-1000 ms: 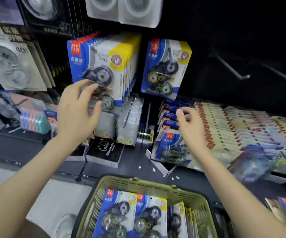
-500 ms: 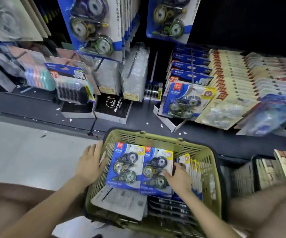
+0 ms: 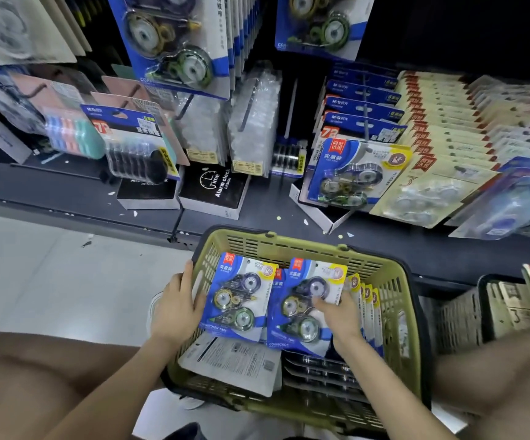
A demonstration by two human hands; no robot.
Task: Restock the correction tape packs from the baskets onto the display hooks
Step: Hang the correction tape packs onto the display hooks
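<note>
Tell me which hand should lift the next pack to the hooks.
Right, probably. The right hand pinches the top correction tape pack at its edge; the left hand sits by the basket wall, beside a second pack.
</note>
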